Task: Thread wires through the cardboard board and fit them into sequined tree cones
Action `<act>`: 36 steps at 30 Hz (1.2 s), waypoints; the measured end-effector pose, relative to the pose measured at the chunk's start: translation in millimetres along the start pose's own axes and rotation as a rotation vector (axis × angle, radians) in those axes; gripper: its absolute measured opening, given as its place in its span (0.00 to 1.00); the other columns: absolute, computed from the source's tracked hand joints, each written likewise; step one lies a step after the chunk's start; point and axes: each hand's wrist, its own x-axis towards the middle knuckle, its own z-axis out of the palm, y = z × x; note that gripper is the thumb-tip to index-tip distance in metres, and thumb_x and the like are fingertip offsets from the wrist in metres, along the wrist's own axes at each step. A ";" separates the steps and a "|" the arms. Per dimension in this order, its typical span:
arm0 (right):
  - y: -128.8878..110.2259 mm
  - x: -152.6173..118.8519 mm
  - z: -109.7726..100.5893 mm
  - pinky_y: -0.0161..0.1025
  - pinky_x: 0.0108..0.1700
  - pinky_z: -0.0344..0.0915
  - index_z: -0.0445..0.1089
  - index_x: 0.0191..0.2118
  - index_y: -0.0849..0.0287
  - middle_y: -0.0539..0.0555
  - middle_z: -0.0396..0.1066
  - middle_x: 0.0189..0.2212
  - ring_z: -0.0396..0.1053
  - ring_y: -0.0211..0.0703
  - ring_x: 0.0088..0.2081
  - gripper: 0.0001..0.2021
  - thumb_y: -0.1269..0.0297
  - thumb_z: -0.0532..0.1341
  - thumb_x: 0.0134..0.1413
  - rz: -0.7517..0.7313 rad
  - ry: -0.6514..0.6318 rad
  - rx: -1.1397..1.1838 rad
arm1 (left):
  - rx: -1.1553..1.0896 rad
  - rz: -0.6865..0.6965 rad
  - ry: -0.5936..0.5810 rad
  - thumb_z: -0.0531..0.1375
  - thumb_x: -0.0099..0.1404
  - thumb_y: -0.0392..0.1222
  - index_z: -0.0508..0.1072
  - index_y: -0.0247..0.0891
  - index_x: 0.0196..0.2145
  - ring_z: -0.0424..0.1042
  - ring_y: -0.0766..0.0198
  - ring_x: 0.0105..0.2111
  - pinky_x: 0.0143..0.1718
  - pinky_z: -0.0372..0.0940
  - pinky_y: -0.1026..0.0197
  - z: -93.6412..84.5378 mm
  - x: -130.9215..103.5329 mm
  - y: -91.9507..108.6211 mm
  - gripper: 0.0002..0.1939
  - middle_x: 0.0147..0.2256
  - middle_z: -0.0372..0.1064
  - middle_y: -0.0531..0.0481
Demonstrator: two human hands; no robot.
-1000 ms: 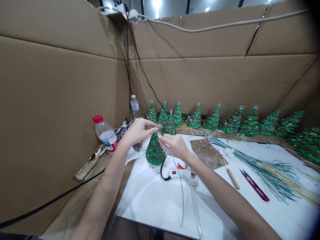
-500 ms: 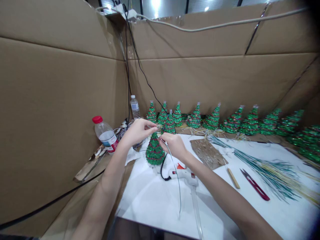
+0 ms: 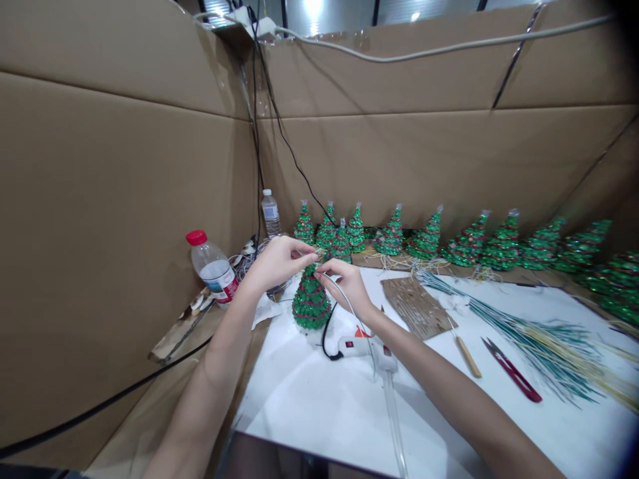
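Note:
A small green Christmas tree (image 3: 311, 303) with red bands stands upright on the white work surface in front of me. Over its top, my left hand (image 3: 285, 261) is closed in a pinch; what lies between its fingertips is too small to make out. My right hand (image 3: 347, 285) pinches a thin pale-green strand (image 3: 355, 313) close beside the treetop. From these fingers the strand's loose end curves down over a white glue gun (image 3: 360, 346), which lies on the table just right of the tree with a clear glue stick (image 3: 394, 422) in it.
Finished-looking trees (image 3: 426, 233) line the back edge. To the right lie a corrugated cardboard piece (image 3: 417, 307), a wooden-handled awl (image 3: 468, 357), red thread snips (image 3: 513, 372) and a bundle of strands (image 3: 519, 336). A red-capped bottle (image 3: 214, 271) and a smaller bottle (image 3: 270, 214) stand left. Cardboard walls surround the table.
The strand's hanging end has swung right and up, across the glue gun. My right hand has turned slightly beside the treetop; my left hand keeps nearly the same place.

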 end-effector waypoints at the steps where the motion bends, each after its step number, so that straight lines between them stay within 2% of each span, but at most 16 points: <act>1: 0.2 0.0 0.1 0.34 0.32 0.67 0.73 0.31 0.59 0.52 0.75 0.29 0.70 0.39 0.30 0.03 0.70 0.61 0.54 -0.006 0.005 0.000 | 0.001 0.003 0.002 0.59 0.62 0.46 0.80 0.33 0.42 0.78 0.57 0.36 0.36 0.71 0.61 0.1 0.2 -0.1 0.17 0.39 0.80 0.44; 8: 3.3 -1.4 0.9 0.34 0.32 0.64 0.73 0.28 0.59 0.51 0.73 0.26 0.69 0.38 0.27 0.05 0.73 0.62 0.53 -0.044 -0.009 0.004 | 0.012 0.015 0.018 0.58 0.63 0.47 0.81 0.33 0.41 0.79 0.57 0.36 0.37 0.71 0.61 1.8 0.1 -1.5 0.17 0.39 0.80 0.45; 15: 5.4 -4.1 1.6 0.35 0.35 0.64 0.74 0.29 0.57 0.52 0.73 0.28 0.70 0.40 0.32 0.08 0.74 0.60 0.55 -0.107 -0.056 -0.011 | 0.018 0.027 0.026 0.58 0.63 0.46 0.81 0.33 0.40 0.79 0.57 0.35 0.35 0.71 0.62 3.7 0.1 -1.9 0.17 0.39 0.80 0.45; 19: 6.7 -2.6 2.8 0.35 0.33 0.65 0.73 0.28 0.58 0.52 0.74 0.27 0.70 0.40 0.29 0.06 0.71 0.62 0.54 -0.079 -0.049 0.000 | 0.015 0.024 0.032 0.58 0.63 0.45 0.81 0.34 0.40 0.79 0.57 0.37 0.37 0.71 0.62 4.7 0.7 -3.4 0.16 0.39 0.80 0.45; 22: 4.2 -0.9 1.8 0.34 0.30 0.66 0.74 0.31 0.58 0.52 0.74 0.27 0.69 0.38 0.27 0.02 0.68 0.64 0.53 -0.037 -0.045 0.022 | 0.011 0.021 0.034 0.58 0.63 0.45 0.81 0.34 0.40 0.79 0.57 0.37 0.38 0.71 0.61 4.6 1.0 -4.6 0.16 0.39 0.80 0.45; 27: -5.2 0.3 -3.5 0.31 0.23 0.64 0.71 0.34 0.59 0.50 0.74 0.28 0.71 0.37 0.26 0.06 0.65 0.65 0.50 0.015 -0.057 0.066 | 0.011 0.022 0.034 0.58 0.63 0.46 0.81 0.34 0.40 0.79 0.57 0.36 0.37 0.71 0.61 3.6 1.1 -6.5 0.16 0.40 0.80 0.46; 33: -4.9 -0.6 -3.4 0.33 0.28 0.65 0.71 0.28 0.59 0.52 0.73 0.25 0.70 0.40 0.28 0.05 0.67 0.61 0.54 -0.010 -0.039 0.018 | 0.011 0.020 0.019 0.57 0.63 0.47 0.81 0.35 0.41 0.78 0.57 0.36 0.36 0.71 0.62 3.1 0.5 -5.8 0.17 0.40 0.80 0.46; 36: -5.3 -2.0 -1.7 0.33 0.27 0.65 0.72 0.33 0.59 0.52 0.73 0.27 0.69 0.39 0.28 0.03 0.66 0.62 0.53 -0.016 -0.015 0.001 | 0.011 0.014 0.012 0.57 0.63 0.46 0.81 0.36 0.41 0.78 0.58 0.36 0.36 0.71 0.61 2.6 0.3 -5.1 0.16 0.40 0.80 0.46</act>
